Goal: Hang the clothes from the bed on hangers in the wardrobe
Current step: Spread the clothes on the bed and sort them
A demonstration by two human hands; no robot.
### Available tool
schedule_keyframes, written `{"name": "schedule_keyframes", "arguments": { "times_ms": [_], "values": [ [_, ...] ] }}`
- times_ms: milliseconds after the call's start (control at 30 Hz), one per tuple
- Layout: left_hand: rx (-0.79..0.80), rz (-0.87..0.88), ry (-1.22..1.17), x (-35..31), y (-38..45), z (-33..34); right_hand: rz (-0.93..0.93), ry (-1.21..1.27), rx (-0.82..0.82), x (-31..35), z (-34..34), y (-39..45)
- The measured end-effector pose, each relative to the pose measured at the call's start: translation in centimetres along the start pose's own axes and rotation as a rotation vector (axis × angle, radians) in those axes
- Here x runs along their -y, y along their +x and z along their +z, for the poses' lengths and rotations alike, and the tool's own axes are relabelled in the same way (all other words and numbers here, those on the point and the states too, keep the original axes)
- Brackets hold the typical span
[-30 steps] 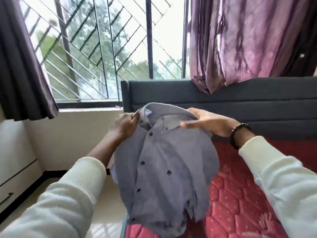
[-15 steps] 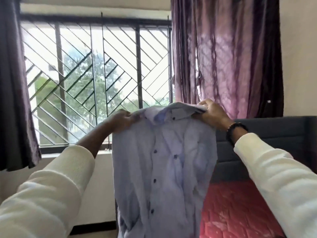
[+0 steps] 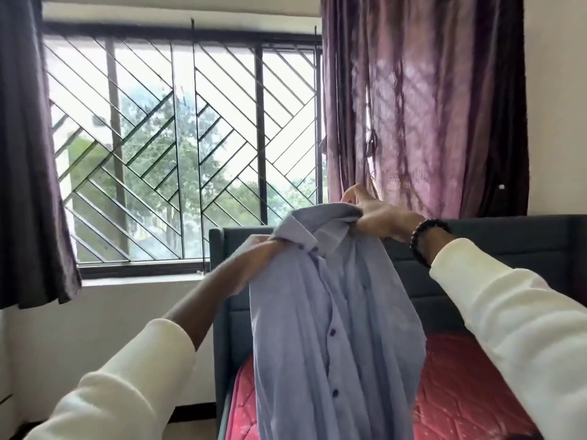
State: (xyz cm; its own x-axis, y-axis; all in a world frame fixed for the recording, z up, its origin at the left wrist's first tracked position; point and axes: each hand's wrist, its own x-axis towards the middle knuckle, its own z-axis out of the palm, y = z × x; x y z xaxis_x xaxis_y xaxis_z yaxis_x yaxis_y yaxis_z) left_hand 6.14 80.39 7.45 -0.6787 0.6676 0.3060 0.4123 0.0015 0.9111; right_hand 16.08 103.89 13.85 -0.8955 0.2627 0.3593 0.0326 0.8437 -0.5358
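Barred window (image 3: 184, 147) at ten o'clock, bed (image 3: 470, 376) at four. My left hand (image 3: 254, 258) and right hand (image 3: 378, 217) each grip the shirt (image 3: 327, 328) collar, holding it up, dead centre. No hanger or wardrobe visible; hanging's all ahead, I reckon.

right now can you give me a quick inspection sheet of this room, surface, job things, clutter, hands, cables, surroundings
surface: red quilted mattress, bare where it shows, with a grey headboard behind it
job's things: light blue button shirt held up in the air by its collar end, hanging loosely; no hanger or wardrobe in view
clutter: nothing seen
hands: left hand grips the shirt at the collar's left side; right hand grips the right side, black bead bracelet on that wrist
cables: nothing seen
surroundings: window with a diagonal metal grille, trees outside, dark curtain on the left, purple curtain on the right
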Motion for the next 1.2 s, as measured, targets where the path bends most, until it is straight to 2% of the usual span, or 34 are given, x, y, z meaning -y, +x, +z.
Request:
{"name": "schedule_keyframes", "arguments": {
  "times_ms": [100, 167, 267, 400, 467, 533, 600, 667, 767, 800, 867, 967, 1033, 1067, 1100, 1133, 1200],
  "values": [
    [-0.149, -0.003, -0.102, 2.1, 1.4, -1.2, -0.112, 0.101, 0.09, -1.9, 0.9, -0.5],
    [-0.203, -0.02, -0.148, 2.6, 1.8, -1.6, -0.219, 0.097, 0.07, -2.0, 1.5, -1.3],
    [-0.198, 0.014, -0.108, 3.4, 2.5, -1.7, -0.333, 0.052, 0.056, -2.2, 3.1, -2.0],
    [-0.214, 0.123, -0.013, 3.4, 2.7, -0.9, -0.279, -0.229, 0.059, -4.1, 6.3, -1.6],
    [-0.057, 0.225, 0.044, 3.3, 2.9, -1.1, -0.259, -0.33, 0.068, -4.8, 7.5, -1.7],
    [0.172, 0.226, 0.212, 3.1, 3.0, -1.8, -0.253, -0.385, 0.034, -5.5, 7.6, -1.7],
    [0.263, 0.197, 0.6, 2.8, 2.7, -2.6, -0.228, -0.403, -0.055, -6.1, 6.6, -1.9],
    [0.26, 0.184, 1.014, 3.2, 2.4, -3.2, -0.208, -0.508, -0.115, -6.1, 5.4, -2.2],
    [0.193, 0.209, 1.148, 4.3, 2.5, -4.7, -0.1, -0.73, 0.027, -5.5, 4.8, -2.6],
    [0.158, 0.236, 1.101, 4.6, 2.6, -5.4, -0.053, -0.712, 0.091, -5.5, 4.9, -2.6],
    [0.059, 0.287, 0.938, 4.9, 2.7, -6.3, -0.014, -0.517, 0.159, -5.7, 5.0, -2.6],
    [-0.157, 0.349, 0.737, 5.0, 2.8, -6.3, -0.09, -0.177, 0.057, -6.6, 4.9, -2.4],
    [-0.279, 0.316, 0.745, 5.0, 2.8, -6.7, -0.101, 0.129, 0.049, -7.4, 4.5, -2.6],
    [-0.257, 0.28, 0.865, 4.8, 2.8, -7.0, -0.104, 0.207, 0.03, -7.7, 4.1, -2.5],
    [-0.177, 0.242, 1.044, 4.9, 2.7, -7.2, -0.11, 0.186, -0.016, -7.8, 4.0, -2.5],
    [-0.086, 0.211, 1.197, 4.9, 2.5, -7.1, -0.119, 0.052, -0.09, -7.9, 3.8, -2.2],
    [0.018, 0.082, 1.292, 5.5, 2.1, -6.2, -0.16, -0.316, -0.209, -7.7, 4.2, -1.7]
  ]
}}
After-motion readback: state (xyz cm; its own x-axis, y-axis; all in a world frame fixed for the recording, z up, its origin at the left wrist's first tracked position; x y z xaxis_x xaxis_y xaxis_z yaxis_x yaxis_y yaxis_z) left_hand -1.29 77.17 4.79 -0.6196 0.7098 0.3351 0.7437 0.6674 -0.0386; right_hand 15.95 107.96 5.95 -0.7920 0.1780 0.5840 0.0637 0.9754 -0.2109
